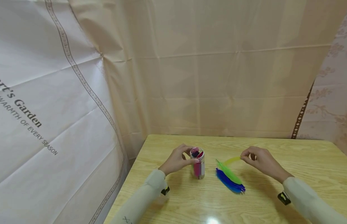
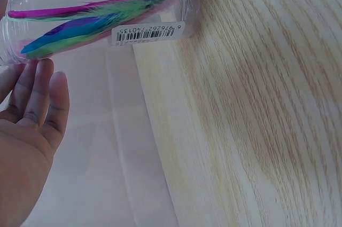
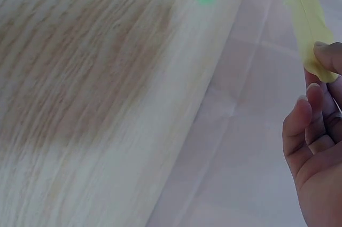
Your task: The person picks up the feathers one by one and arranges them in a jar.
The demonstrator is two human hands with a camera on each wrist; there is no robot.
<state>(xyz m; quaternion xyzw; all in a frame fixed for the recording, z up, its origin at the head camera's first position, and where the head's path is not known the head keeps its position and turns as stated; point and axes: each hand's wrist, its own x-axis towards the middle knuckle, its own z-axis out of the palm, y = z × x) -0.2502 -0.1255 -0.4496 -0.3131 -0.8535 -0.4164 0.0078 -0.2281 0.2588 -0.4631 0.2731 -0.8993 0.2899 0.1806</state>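
Note:
My left hand [image 1: 178, 159] grips a clear plastic jar [image 1: 202, 169] near its rim, thumb on the near side. Inside the jar, pink, blue and green feathers [image 2: 91, 26] show through the wall, and a barcode label [image 2: 149, 33] is stuck near its base. Between thumb and fingertips my right hand [image 1: 260, 158] pinches one end of a yellow feather [image 3: 307, 24]. On the table, a bright green feather [image 1: 230, 174] lies just left of the yellow one, with blue feathers [image 1: 229, 182] along its near side.
The wood-grain table [image 1: 173, 205] has its far edge close to a hanging beige sheet [image 1: 218, 93]. A white printed sheet [image 1: 50, 124] hangs at the left, and a flowered one [image 1: 327, 102] at the right.

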